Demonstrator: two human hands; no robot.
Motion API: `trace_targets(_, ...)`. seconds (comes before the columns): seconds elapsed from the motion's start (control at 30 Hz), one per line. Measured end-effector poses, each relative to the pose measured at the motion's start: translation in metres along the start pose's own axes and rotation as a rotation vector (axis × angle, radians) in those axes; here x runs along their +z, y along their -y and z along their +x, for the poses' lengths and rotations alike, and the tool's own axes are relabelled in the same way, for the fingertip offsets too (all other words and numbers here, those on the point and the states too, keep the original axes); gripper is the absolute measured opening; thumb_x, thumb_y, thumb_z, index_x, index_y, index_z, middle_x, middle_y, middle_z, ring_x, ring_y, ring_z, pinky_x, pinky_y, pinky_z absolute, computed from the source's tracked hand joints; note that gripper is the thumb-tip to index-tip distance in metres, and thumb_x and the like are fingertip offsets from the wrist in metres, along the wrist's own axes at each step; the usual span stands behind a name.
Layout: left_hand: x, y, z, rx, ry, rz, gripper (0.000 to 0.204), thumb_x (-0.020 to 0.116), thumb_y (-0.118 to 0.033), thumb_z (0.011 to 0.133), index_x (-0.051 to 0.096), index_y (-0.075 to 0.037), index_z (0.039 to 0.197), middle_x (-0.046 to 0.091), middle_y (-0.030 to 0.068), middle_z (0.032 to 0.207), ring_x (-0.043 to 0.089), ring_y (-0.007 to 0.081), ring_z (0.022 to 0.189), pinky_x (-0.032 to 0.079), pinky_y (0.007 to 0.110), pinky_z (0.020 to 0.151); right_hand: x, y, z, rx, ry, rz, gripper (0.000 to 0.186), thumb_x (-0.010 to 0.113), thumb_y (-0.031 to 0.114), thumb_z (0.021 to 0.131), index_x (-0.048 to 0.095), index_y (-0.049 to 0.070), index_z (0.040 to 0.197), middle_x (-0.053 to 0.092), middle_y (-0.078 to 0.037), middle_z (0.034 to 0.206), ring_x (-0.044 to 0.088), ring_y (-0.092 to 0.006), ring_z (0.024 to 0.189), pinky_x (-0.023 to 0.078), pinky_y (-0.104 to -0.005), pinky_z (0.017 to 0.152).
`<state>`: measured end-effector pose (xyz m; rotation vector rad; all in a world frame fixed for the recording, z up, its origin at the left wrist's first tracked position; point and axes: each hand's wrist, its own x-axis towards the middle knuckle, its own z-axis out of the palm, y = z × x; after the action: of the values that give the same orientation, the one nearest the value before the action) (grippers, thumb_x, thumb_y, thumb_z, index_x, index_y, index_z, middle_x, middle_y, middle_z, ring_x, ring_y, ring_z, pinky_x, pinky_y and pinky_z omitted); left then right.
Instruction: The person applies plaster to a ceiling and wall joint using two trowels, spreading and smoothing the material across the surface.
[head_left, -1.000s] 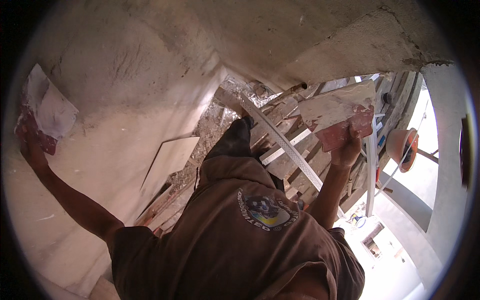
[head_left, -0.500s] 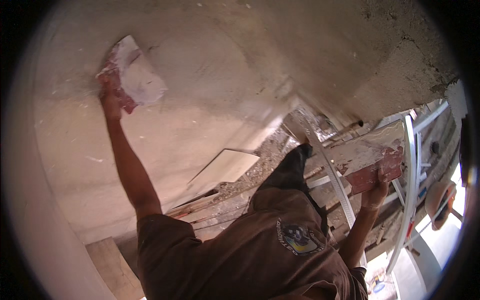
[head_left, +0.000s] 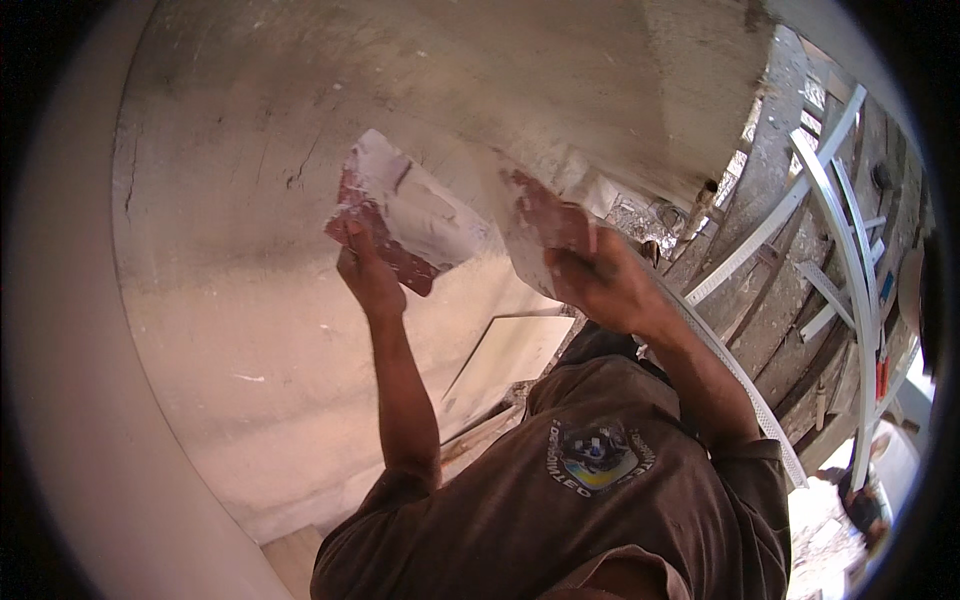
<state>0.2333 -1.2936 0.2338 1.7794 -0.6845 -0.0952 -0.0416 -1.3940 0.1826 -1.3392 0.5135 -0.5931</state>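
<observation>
Head view: fingers [head_left: 357,245] grip spreaders [head_left: 408,215] by red edges.

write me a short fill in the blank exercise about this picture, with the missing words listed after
1. The left hand holds a pale-smeared, flat reddish-brown plate and the right hand a second smeared reddish plate, making ____ held plates in all.
2. The short-sleeved cloth shirt with a chest print is ____ in colour.
3. The long, narrow white strips lie toward the picture's ____ edge.

Missing words: two; brown; right
</observation>
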Motion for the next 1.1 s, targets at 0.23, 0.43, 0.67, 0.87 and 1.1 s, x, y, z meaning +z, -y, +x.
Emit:
trace_targets(0.23, 0.029, -0.058, -0.039, 0.301, 0.104, 0.313, 0.049, 0.046, -0.033, 0.104, 0.05, 0.001, 0.069, 0.044, -0.0015, 0.055, 0.04, 0.0088, 0.055, 0.033, 0.031, 0.05, 0.014, 0.031, 0.017, -0.208, -0.069, -0.112, 0.051, 0.047, -0.001, 0.085, 0.043, -0.004, 0.136, 0.062, -0.026, 0.083, 0.061, -0.0304, 0.073, 0.048, -0.0423, 0.071)
trace_targets(0.43, 0.021, -0.071, -0.039, 0.415, 0.133, 0.343, 0.05, 0.045, -0.033, 0.104, 0.048, 0.002, 0.068, 0.04, 0.0001, 0.056, 0.036, 0.0116, 0.056, 0.031, 0.033, 0.049, 0.029, 0.037, 0.021, -0.233, -0.009, -0.082, 0.054, 0.045, -0.002, 0.084, 0.042, -0.002, 0.138, 0.064, -0.025, 0.086, 0.063, -0.0309, 0.075, 0.049, -0.0421, 0.073)
trace_targets(0.67, 0.02, -0.068, -0.041, 0.353, 0.169, 0.274, 0.046, 0.045, -0.036, 0.104, 0.048, -0.003, 0.072, 0.041, -0.0039, 0.064, 0.038, 0.0097, 0.062, 0.031, 0.029, 0.054, 0.02, 0.05, 0.015, -0.138, 0.134, -0.11, 0.057, 0.046, -0.003, 0.082, 0.042, -0.001, 0.14, 0.065, -0.024, 0.093, 0.064, -0.0302, 0.081, 0.049, -0.0406, 0.078)
trace_targets(0.87, 0.024, -0.073, -0.044, 0.375, 0.178, 0.227, 0.046, 0.045, -0.035, 0.104, 0.048, -0.003, 0.072, 0.041, -0.0039, 0.064, 0.038, 0.0091, 0.062, 0.031, 0.029, 0.053, 0.028, 0.037, 0.014, -0.256, 0.148, -0.138, 0.065, 0.047, -0.008, 0.079, 0.04, 0.0, 0.143, 0.062, -0.029, 0.113, 0.063, -0.0389, 0.105, 0.048, -0.0425, 0.093)
trace_targets(1.1, 0.022, -0.065, -0.04, 0.324, 0.126, 0.283, 0.045, 0.045, -0.033, 0.104, 0.053, 0.001, 0.075, 0.045, -0.0021, 0.062, 0.039, 0.009, 0.061, 0.032, 0.029, 0.053, 0.037, 0.005, 0.017, -0.409, 0.218, -0.222, 0.063, 0.047, -0.008, 0.082, 0.039, 0.001, 0.144, 0.059, -0.03, 0.122, 0.062, -0.0389, 0.108, 0.046, -0.0414, 0.094)
